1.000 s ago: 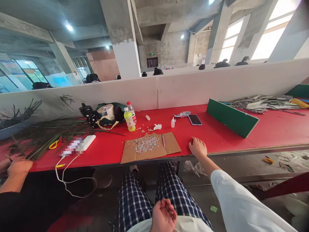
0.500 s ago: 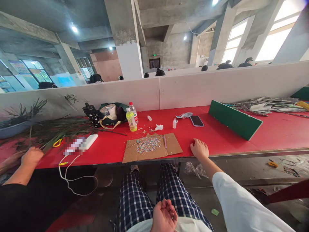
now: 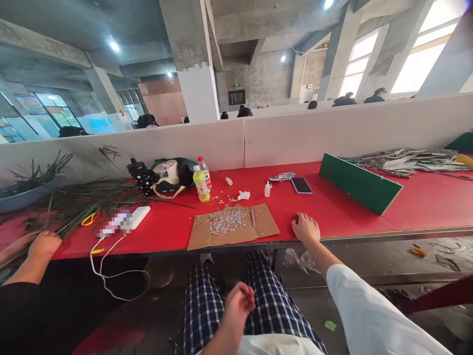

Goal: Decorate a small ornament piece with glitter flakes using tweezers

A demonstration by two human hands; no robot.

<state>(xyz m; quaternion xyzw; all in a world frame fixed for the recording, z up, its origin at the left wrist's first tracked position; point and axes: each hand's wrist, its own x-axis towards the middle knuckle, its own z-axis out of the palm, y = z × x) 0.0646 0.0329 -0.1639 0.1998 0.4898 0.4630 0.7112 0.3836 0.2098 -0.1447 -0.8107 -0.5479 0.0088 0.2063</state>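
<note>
Over my lap, above the checked trousers (image 3: 201, 305), my left hand (image 3: 238, 305) is raised with its fingers curled in. It is blurred, and whatever it might hold is hidden. My right hand (image 3: 306, 229) rests palm down on the front edge of the red table (image 3: 354, 217), fingers loosely spread and holding nothing. To its left lies a flat piece of cardboard (image 3: 197, 240) bearing a spread of small multicoloured beads (image 3: 227, 222). A pink stick-like tool (image 3: 253, 217) and a thin stick (image 3: 199, 225) lie on the cardboard too.
Behind the cardboard stand a small white bottle (image 3: 267, 189), drink bottles (image 3: 201, 183), and a phone (image 3: 302, 185). A green board (image 3: 360, 183) stands at right. On the left are a power bank (image 3: 139, 217), cables, dark stems (image 3: 99, 195) and another person's hand (image 3: 44, 245).
My left hand has risen from my lap toward the table and turned, its palm no longer facing up. My right hand stays put. The other person's hand has shifted slightly down and left.
</note>
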